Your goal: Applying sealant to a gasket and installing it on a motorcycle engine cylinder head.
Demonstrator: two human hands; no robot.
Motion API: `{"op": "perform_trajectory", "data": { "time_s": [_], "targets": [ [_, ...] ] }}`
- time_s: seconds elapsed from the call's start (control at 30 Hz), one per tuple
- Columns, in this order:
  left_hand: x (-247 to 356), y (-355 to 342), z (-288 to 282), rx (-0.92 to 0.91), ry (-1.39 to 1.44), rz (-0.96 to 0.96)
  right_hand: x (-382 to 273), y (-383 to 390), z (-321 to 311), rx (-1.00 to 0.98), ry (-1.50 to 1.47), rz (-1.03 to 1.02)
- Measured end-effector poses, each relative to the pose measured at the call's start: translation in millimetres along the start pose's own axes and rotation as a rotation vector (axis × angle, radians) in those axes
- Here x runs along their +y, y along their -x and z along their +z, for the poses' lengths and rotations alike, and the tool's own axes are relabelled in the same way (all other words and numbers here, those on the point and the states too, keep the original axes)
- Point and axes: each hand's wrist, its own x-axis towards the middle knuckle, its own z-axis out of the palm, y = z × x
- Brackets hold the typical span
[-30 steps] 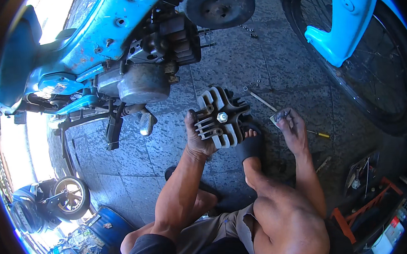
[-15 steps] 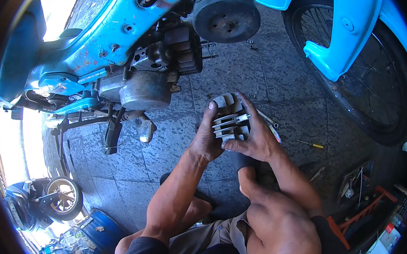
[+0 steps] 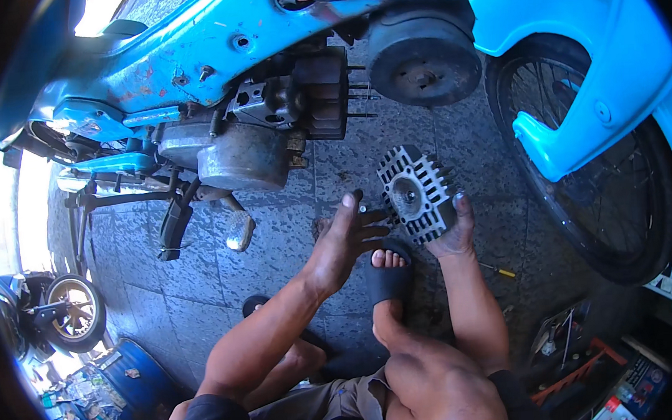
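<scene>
My right hand (image 3: 454, 232) grips a finned cylinder head (image 3: 430, 183) by its lower right edge. The head is tilted, its round combustion chamber facing up toward me and its fins at the far side. My left hand (image 3: 344, 236) is just left of it, apart from it, with fingers spread. A small shiny piece (image 3: 362, 207) shows by the left fingertips; whether it is touched I cannot tell. Beyond my hands, the motorbike engine (image 3: 242, 156) has a dark finned cylinder (image 3: 324, 95) with bare studs (image 3: 361, 94) sticking out to the right.
The light blue bike frame (image 3: 143, 75) spans the top, with a round dark part (image 3: 424, 70) hanging below it. A spoked front wheel (image 3: 579, 164) stands at right. A yellow-handled screwdriver (image 3: 501, 271) lies on the tiled floor (image 3: 282, 213). A blue drum (image 3: 142, 376) stands lower left.
My left hand has let go of the cylinder head and moved off to the left. My right hand has turned the head over, so its chamber side shows instead of the spark plug side.
</scene>
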Motion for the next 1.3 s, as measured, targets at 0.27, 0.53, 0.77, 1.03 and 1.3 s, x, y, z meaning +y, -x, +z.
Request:
{"op": "perform_trajectory", "data": {
  "time_s": [0.27, 0.53, 0.77, 1.03, 1.3],
  "targets": [
    [-26, 50, -119, 0.235, -0.465, -0.196, -14, -39, -7, 0.140, -0.298, 0.039],
    [25, 124, -220, 0.664, -0.070, 0.343, -24, -78, -6, 0.123, -0.299, -0.019],
    [25, 137, -219, 0.923, -0.011, 0.267, -36, -100, -2, 0.133, -0.247, -0.076],
    [71, 158, -235, 0.969, 0.031, 0.611, -42, -123, 10, 0.129, -0.134, -0.148],
    [99, 150, -216, 0.966, -0.382, 0.893, -43, -137, 9, 0.055, -0.114, -0.155]
  ]
}}
